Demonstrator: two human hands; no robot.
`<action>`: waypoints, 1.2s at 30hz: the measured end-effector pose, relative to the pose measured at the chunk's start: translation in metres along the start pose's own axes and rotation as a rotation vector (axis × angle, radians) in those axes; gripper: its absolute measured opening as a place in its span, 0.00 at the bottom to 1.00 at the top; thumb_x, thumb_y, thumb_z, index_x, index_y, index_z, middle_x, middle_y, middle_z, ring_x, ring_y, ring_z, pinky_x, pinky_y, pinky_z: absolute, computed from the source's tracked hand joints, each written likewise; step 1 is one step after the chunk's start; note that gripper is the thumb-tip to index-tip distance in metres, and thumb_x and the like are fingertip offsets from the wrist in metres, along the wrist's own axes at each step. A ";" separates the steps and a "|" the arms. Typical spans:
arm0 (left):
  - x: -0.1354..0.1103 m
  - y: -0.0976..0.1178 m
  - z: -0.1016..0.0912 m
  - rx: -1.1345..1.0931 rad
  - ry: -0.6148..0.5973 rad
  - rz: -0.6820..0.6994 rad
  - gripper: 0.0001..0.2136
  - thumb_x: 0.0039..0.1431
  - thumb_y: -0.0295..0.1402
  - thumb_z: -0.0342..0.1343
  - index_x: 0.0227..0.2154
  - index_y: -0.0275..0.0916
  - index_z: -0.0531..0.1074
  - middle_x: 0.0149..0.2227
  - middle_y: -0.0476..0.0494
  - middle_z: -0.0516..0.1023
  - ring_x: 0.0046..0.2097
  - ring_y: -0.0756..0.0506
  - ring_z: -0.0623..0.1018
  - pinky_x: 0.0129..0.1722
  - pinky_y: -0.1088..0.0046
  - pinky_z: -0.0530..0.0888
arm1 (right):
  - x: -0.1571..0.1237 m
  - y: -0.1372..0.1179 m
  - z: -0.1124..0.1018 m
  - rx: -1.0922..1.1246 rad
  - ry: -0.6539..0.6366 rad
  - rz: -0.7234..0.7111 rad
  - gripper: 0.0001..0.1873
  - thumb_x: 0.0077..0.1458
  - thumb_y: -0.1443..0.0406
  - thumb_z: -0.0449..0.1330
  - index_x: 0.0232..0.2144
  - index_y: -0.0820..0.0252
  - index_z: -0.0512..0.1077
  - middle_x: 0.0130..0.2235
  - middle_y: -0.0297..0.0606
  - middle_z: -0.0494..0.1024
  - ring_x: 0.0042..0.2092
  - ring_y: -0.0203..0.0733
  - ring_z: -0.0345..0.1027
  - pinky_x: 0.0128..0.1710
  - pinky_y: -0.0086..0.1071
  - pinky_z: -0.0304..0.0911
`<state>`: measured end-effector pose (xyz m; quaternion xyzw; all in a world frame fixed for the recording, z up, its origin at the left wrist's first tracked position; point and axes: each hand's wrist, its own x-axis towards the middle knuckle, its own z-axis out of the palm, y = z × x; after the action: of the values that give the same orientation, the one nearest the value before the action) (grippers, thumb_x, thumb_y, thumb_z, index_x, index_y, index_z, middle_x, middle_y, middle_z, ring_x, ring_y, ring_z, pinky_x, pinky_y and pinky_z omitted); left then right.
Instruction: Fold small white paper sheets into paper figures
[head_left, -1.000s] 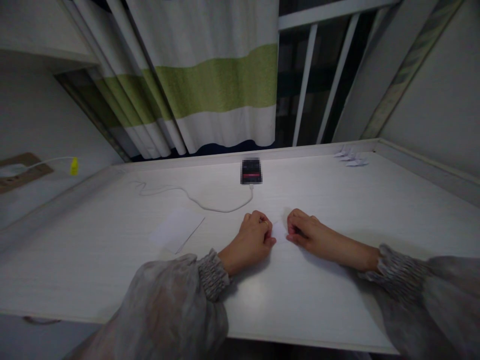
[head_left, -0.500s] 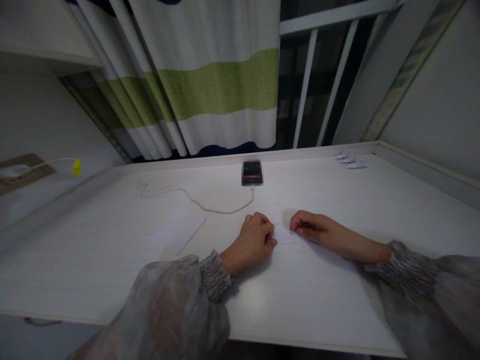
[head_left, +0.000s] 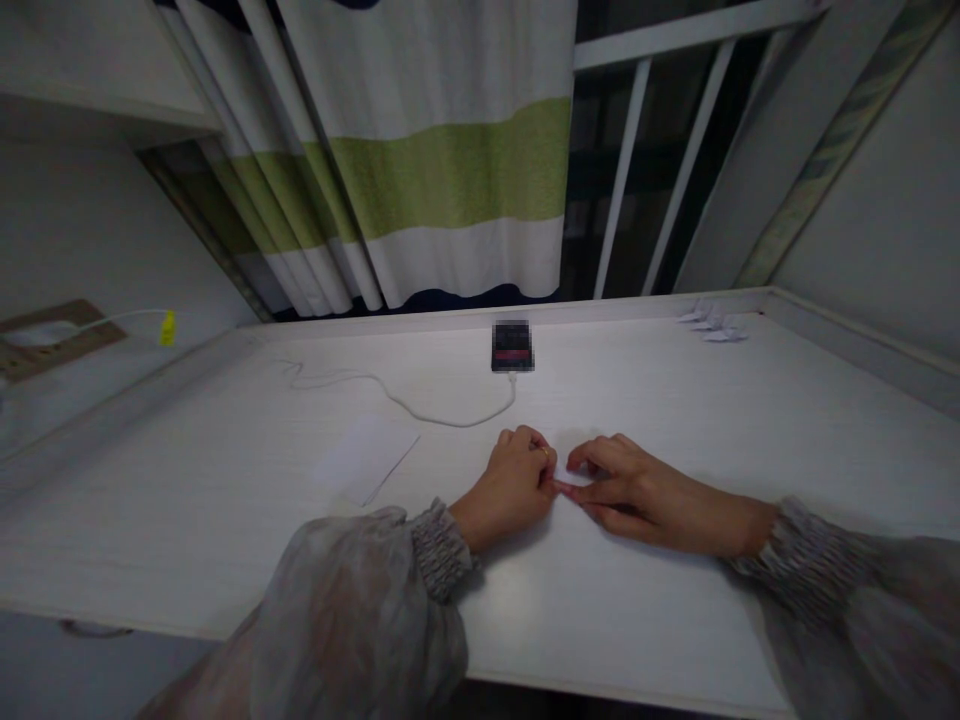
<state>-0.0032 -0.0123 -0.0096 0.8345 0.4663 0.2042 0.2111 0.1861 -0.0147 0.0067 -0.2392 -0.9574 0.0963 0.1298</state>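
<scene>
My left hand (head_left: 514, 485) and my right hand (head_left: 626, 487) rest on the white desk (head_left: 225, 520) with their fingertips meeting over a small white piece of paper (head_left: 568, 473). Both hands have curled fingers that pinch or press this paper; most of it is hidden under them. A ring shows on a finger of my left hand. Both sleeves are grey and gathered at the wrist.
A flat white paper sheet (head_left: 365, 458) lies left of my hands. A small dark device (head_left: 512, 346) with a white cable (head_left: 405, 400) sits at the desk's back. Small folded white paper figures (head_left: 711, 320) stand at the back right. A striped curtain hangs behind.
My right hand has moved left and closed in on my left hand, covering most of the small paper that lay exposed between them half a second ago.
</scene>
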 end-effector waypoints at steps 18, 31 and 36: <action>-0.002 0.000 0.000 -0.016 0.005 -0.037 0.08 0.48 0.28 0.53 0.33 0.40 0.67 0.40 0.43 0.62 0.45 0.43 0.61 0.48 0.62 0.61 | -0.010 0.008 -0.011 0.157 -0.016 0.123 0.17 0.57 0.62 0.48 0.29 0.59 0.76 0.40 0.44 0.67 0.43 0.43 0.61 0.45 0.41 0.57; -0.005 0.000 0.002 0.056 0.018 -0.061 0.16 0.49 0.29 0.52 0.43 0.47 0.64 0.44 0.44 0.58 0.48 0.41 0.59 0.49 0.59 0.58 | -0.015 0.011 -0.016 0.057 -0.057 0.059 0.15 0.57 0.65 0.48 0.34 0.59 0.74 0.40 0.44 0.68 0.43 0.43 0.61 0.44 0.41 0.58; -0.003 -0.003 -0.001 0.038 0.098 -0.177 0.17 0.44 0.33 0.57 0.40 0.44 0.64 0.43 0.43 0.58 0.47 0.41 0.59 0.49 0.60 0.59 | -0.015 0.007 -0.012 0.065 -0.034 0.013 0.12 0.55 0.67 0.50 0.35 0.62 0.73 0.38 0.44 0.68 0.41 0.42 0.61 0.42 0.37 0.59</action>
<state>-0.0068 -0.0137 -0.0109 0.7828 0.5519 0.2163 0.1893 0.2058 -0.0144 0.0128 -0.2394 -0.9543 0.1321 0.1205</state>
